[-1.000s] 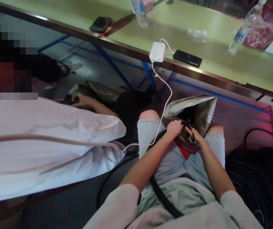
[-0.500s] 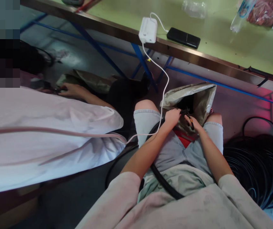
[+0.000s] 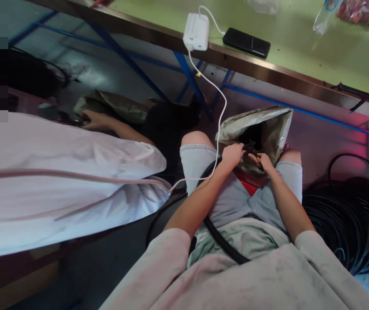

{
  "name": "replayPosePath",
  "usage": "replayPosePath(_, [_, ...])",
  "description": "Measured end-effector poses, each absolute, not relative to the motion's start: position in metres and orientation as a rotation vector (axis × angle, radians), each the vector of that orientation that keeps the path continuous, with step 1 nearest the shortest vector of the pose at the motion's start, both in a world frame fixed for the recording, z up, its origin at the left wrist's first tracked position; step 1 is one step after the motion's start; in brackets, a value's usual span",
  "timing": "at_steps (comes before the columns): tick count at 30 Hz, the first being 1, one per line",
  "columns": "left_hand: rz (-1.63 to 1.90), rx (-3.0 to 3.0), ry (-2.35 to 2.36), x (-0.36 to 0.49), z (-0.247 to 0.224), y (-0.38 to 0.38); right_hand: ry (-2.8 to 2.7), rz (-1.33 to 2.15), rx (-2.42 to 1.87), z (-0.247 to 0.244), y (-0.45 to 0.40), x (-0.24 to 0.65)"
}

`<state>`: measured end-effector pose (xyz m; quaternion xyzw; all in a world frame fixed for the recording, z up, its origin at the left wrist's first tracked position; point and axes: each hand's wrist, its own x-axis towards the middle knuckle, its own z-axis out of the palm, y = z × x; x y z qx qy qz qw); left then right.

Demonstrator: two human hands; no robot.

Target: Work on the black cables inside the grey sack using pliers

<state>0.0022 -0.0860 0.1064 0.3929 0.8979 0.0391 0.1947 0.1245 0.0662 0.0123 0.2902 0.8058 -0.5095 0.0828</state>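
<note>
Grasping thick cable (image 3: 220,238) (plain black), left hand (image 3: 233,155) faces right hand (image 3: 267,162) clasping orange-marked scissors (image 3: 259,162).

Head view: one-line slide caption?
Left hand gripping black cable, right hand holding a scissors-like tool, near the mouth of an open sack.

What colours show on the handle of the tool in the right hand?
The tool handle shows black and orange, in the head view.
</note>
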Motion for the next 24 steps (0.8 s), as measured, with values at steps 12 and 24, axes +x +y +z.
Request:
replayPosePath(12, [0.141,1.088,2.491,0.005,0.111,-0.089,2.330,-1.591,0.711,0.025,0.067,0.124])
replayPosePath(24, [0.208,1.025,2.521,0.004,0.113,-0.088,2.423,-1.492,0.760,0.025,0.065,0.123])
